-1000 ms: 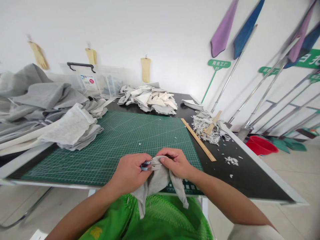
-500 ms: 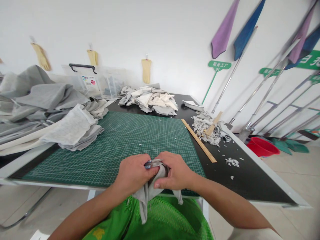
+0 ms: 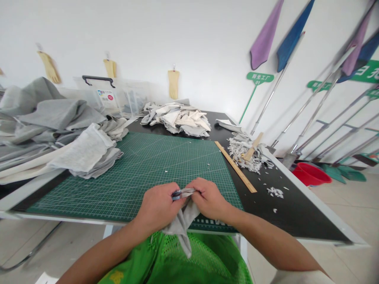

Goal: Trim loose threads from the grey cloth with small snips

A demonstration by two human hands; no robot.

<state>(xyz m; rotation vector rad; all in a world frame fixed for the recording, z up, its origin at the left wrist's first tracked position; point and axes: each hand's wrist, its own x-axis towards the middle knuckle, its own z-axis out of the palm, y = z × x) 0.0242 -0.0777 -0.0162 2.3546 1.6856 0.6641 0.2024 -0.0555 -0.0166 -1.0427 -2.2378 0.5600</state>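
My left hand (image 3: 156, 207) is closed around a small tool with blue-grey handles (image 3: 177, 193), likely scissors, at the near edge of the green cutting mat (image 3: 142, 165). My right hand (image 3: 209, 198) pinches the top edge of a grey cloth piece (image 3: 181, 223) right beside the tool. The cloth hangs down between my hands over a green mesh bag (image 3: 192, 260) in my lap.
Folded grey fabric (image 3: 85, 152) lies on the mat's left, with a bigger grey heap behind. A pile of grey-white cloth pieces (image 3: 177, 118) sits at the back. A wooden ruler (image 3: 235, 165) and cloth scraps (image 3: 247, 152) lie right. Mop poles and a red basin (image 3: 310, 173) stand beyond.
My right hand shifted its grip along the cloth edge, from lower on the cloth back up beside the tool. The hanging cloth has bunched into a narrower strip.
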